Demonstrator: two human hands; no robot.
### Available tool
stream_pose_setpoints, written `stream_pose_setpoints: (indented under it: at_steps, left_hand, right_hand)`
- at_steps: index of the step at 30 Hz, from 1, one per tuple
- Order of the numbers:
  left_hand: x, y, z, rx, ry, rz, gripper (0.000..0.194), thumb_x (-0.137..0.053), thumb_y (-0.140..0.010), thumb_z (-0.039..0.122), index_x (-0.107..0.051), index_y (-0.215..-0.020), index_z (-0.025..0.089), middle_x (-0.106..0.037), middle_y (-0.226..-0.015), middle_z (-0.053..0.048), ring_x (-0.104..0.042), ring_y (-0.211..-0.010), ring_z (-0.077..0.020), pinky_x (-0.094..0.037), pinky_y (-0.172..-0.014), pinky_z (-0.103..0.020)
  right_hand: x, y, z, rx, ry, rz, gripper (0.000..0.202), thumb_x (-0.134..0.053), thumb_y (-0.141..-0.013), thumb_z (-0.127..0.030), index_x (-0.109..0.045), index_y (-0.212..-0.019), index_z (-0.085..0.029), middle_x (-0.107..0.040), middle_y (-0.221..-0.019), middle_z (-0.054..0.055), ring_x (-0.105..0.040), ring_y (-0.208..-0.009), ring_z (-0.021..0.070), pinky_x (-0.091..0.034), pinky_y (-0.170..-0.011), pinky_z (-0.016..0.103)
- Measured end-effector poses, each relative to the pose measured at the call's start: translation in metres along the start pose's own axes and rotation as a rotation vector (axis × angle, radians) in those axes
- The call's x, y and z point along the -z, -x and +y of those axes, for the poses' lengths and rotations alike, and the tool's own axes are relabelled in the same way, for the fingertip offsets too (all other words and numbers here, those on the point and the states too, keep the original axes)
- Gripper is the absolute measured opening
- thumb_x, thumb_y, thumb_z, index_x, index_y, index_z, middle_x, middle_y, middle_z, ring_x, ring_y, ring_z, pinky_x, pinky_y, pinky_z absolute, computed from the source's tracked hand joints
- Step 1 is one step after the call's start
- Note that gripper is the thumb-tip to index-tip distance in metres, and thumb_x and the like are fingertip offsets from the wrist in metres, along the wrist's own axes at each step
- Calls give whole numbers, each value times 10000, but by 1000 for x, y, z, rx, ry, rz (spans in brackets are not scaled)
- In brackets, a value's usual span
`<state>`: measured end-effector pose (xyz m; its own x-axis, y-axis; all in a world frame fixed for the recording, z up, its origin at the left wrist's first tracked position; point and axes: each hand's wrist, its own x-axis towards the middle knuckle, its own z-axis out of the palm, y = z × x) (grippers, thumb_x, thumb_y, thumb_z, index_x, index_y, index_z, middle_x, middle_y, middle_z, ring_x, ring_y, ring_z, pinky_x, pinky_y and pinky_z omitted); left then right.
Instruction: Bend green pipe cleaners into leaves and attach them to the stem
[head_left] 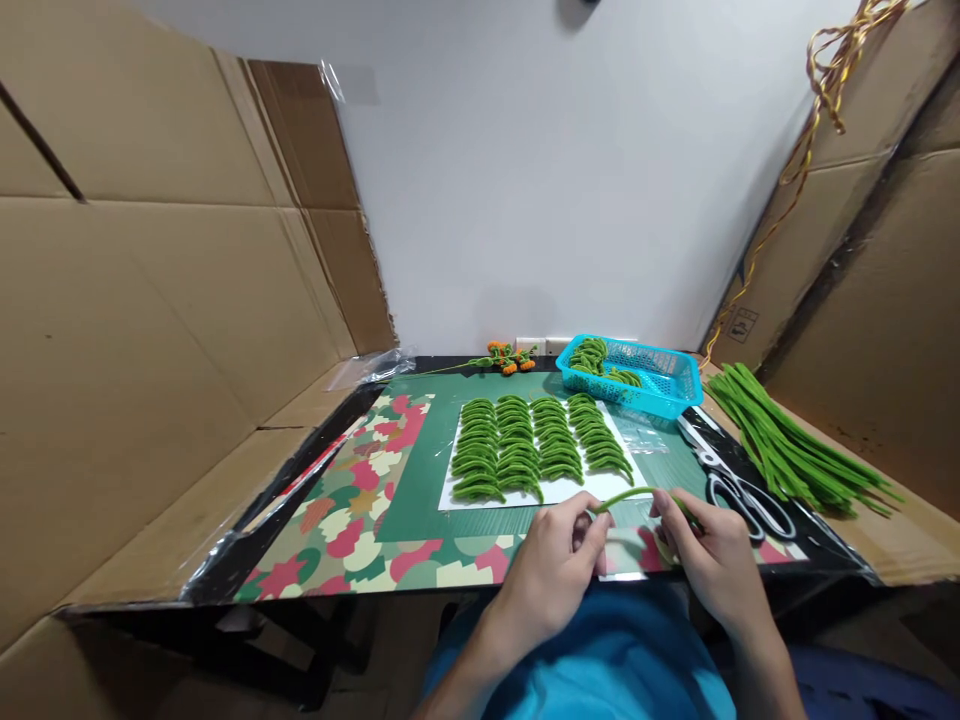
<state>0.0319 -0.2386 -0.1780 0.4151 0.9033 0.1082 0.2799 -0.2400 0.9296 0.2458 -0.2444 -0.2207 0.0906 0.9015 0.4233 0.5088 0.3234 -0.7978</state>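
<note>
A green pipe cleaner (pixel 628 494) arches between my two hands near the front edge of the table. The fingers of my left hand (pixel 559 550) pinch one end of it. My right hand (pixel 709 550) grips it farther along, thumb and fingers pressed together, and part of the stem is hidden in that palm. Just beyond my hands lies a white sheet (pixel 555 491) bearing several columns of short, curved green pipe cleaner pieces (pixel 517 450). Close to my right hand rest scissors (pixel 739 490) with black-and-white handles.
A blue plastic basket (pixel 675 385) at the back right holds some curved green pieces. Long green pipe cleaners (pixel 795 440) lie in a bundle at right. Orange flowers (pixel 512 357) lie at the back. Cardboard walls (pixel 150 280) flank the table.
</note>
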Motion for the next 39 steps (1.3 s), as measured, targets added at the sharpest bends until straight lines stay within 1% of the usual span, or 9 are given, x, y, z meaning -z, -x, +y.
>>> stream_pose_setpoints:
  at_steps: [4,11,14,18,23,27,30,33,39]
  left_hand:
    - [0,0,0,23,91,15,294,-429,-1108,502,-531,-1057,231,-614,-614,67,-533,-561,-129,-404,-636,-242]
    - [1,0,-1,7,67,-3,379,-407,-1103,545,-563,-981,221,-601,-638,49,-534,-594,-134,-398,-637,-250]
    - [0,1,-2,0,73,-8,307,-446,-1097,504,-555,-1197,235,-610,-662,63,-549,-612,-144,-404,-633,-250]
    - [-1,1,-3,-1,53,19,455,-463,-1095,474,-424,-1500,271,-640,-706,67,-582,-631,-152,-441,-657,-250]
    - [-1,1,-1,-3,35,19,641,-486,-1085,424,-248,-1668,303,-667,-737,64,-634,-639,-149,-482,-663,-240]
    - [-1,0,0,-2,54,10,506,-470,-1090,446,-448,-1569,285,-664,-774,44,-674,-684,-151,-492,-665,-238]
    - [0,0,1,-27,-10,31,387,-407,-1113,488,-685,-1206,234,-674,-786,18,-673,-732,-154,-469,-705,-248]
    - [0,0,0,-49,-58,30,462,-349,-1131,486,-659,-927,211,-668,-751,14,-644,-716,-148,-439,-723,-257]
    - [1,0,2,-50,-128,-22,402,-389,-1121,427,-663,-918,212,-666,-707,17,-605,-676,-150,-393,-679,-259]
  right_hand:
    - [0,-1,0,8,21,7,494,-533,-1055,-564,-629,-732,-202,-549,-526,-23,-476,-457,125,-379,-491,238]
    - [0,-1,0,18,-13,16,487,-526,-1065,-539,-616,-722,-206,-520,-516,-30,-485,-460,129,-372,-500,245]
    - [0,0,0,20,-26,20,480,-521,-1072,-526,-622,-730,-204,-530,-519,-29,-501,-463,129,-375,-508,244]
    - [1,0,-2,37,-9,-8,473,-519,-1080,-503,-610,-726,-203,-501,-526,-34,-461,-476,126,-350,-513,252]
    - [10,-4,-11,139,-36,-309,481,-477,-1107,-448,-605,-713,-203,-588,-645,2,-547,-616,150,-395,-620,258]
    - [16,-6,-13,131,-131,-450,487,-467,-1111,-449,-623,-723,-200,-651,-724,27,-606,-707,174,-433,-703,277]
    - [14,-3,-7,45,-245,-322,478,-493,-1099,-466,-649,-739,-194,-579,-651,5,-546,-624,159,-418,-634,277]
    - [12,0,2,-16,-361,-129,464,-519,-1084,-489,-673,-762,-193,-493,-593,-22,-468,-543,138,-371,-541,268]
    - [10,1,5,-68,-366,-30,465,-563,-1054,-531,-697,-771,-187,-483,-570,-23,-470,-516,133,-373,-495,253]
